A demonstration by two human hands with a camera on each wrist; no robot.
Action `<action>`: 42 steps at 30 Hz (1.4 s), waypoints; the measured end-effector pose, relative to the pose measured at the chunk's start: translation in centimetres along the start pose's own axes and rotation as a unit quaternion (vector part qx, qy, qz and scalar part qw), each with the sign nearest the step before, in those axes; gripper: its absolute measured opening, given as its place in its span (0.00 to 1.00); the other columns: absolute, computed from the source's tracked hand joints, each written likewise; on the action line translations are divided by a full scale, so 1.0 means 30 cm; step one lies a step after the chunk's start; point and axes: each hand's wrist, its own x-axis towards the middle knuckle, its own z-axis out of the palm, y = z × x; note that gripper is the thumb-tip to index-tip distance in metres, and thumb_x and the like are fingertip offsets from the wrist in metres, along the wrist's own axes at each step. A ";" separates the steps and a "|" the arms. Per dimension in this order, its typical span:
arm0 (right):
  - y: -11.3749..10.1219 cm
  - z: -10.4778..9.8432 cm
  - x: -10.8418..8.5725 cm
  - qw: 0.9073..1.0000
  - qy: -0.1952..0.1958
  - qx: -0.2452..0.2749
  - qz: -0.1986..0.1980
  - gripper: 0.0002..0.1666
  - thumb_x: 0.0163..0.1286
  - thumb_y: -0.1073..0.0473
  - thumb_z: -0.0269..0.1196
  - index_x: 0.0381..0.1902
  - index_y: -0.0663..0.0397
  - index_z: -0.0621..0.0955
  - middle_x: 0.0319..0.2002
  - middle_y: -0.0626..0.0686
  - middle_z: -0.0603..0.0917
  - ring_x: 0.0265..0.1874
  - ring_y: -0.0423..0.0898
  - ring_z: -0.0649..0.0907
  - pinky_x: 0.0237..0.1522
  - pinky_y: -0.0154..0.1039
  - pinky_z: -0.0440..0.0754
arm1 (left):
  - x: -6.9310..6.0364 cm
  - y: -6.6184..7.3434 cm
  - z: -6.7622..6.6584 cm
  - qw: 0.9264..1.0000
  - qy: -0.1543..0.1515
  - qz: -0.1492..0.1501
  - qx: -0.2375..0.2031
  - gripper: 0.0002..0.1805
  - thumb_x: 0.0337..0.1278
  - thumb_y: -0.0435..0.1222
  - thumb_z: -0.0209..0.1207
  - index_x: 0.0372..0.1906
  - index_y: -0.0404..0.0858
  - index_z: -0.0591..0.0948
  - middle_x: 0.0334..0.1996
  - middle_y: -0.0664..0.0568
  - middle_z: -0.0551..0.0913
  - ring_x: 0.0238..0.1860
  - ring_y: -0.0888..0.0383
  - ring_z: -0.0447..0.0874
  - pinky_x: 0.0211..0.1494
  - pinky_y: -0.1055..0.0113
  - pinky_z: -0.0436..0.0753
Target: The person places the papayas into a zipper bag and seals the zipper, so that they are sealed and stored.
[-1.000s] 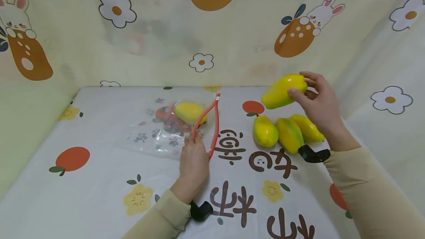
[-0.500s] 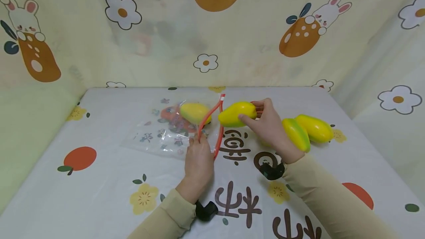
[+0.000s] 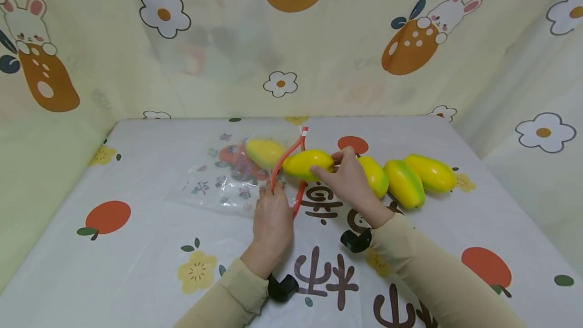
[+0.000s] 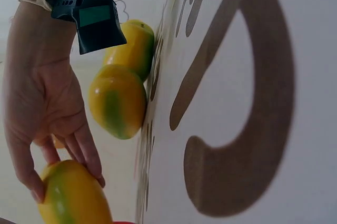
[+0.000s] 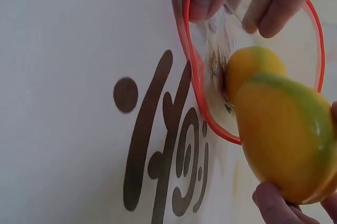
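My left hand [image 3: 273,221] pinches the red-edged mouth of a clear printed plastic bag [image 3: 214,186], holding it raised. Inside the bag lies one yellow mango [image 3: 265,153]. Between thumb and fingers, my right hand [image 3: 352,181] grips a second mango [image 3: 308,164], its far end at the bag's mouth. The right wrist view shows the red rim [image 5: 197,77] as a loop, with the held mango [image 5: 284,134] before it and the inner mango [image 5: 254,69] behind. In the left wrist view the right hand [image 4: 50,103] holds the mango [image 4: 73,195] by its end.
Three more mangoes sit in a row to the right: one [image 3: 374,177] partly behind my right hand, one in the middle [image 3: 404,184] and one at the far right [image 3: 430,173]. The table's white cloth [image 3: 150,262] has printed fruit and flowers. A patterned curtain [image 3: 218,54] stands behind.
My right hand has carried its mango leftward and down from above the row to the bag's opening. My left hand keeps its hold on the bag's edge.
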 end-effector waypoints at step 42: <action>-0.027 0.110 0.092 0.994 0.005 0.081 0.069 0.42 0.70 0.40 0.65 0.66 0.63 0.64 0.59 0.63 0.74 0.53 0.55 0.77 0.59 0.47 0.80 | 0.000 0.001 0.011 0.999 0.031 0.021 0.005 0.31 0.49 0.25 0.73 0.60 0.20 0.77 0.57 0.28 0.82 0.57 0.33 0.84 0.55 0.48 0.86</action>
